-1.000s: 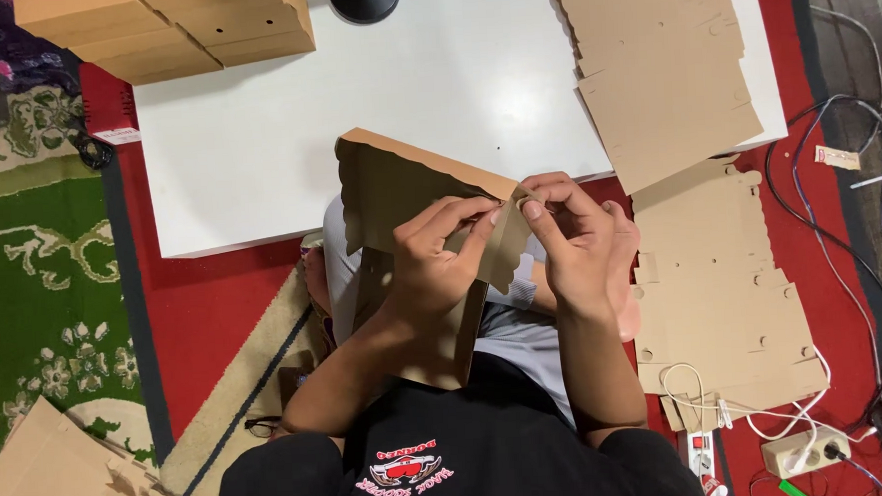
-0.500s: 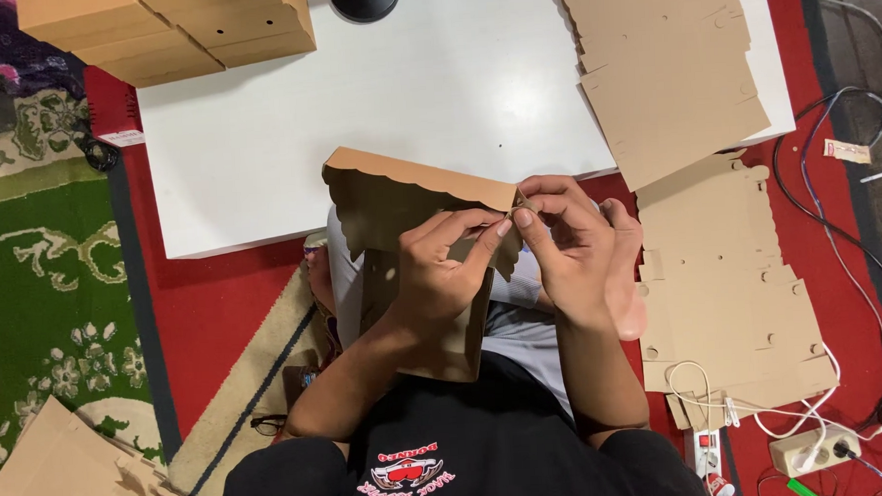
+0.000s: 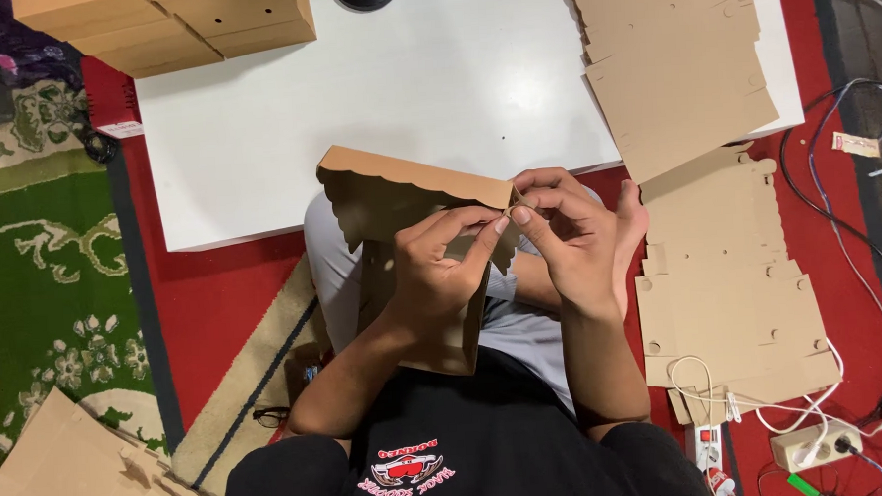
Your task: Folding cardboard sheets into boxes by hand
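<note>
Over the lap, below the white table (image 3: 258, 137), a half-folded brown cardboard box (image 3: 399, 195) is held; its lower part is hidden behind the left hand (image 3: 442, 268) and forearm. Both hands meet at the box's right corner, where the tab between the fingertips is too small to make out. Left hand pinches there; right hand (image 3: 569, 232) pinches opposite it. Flat cardboard blanks (image 3: 730, 275) lie to the right on the red mat.

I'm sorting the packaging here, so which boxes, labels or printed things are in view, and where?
Half-folded brown box: in both hands, scalloped edge.
Folded brown boxes: stacked top left.
Flat brown blanks: on white table, right.
More blanks: red floor, right.
Small white tag: floor, far right.
</note>
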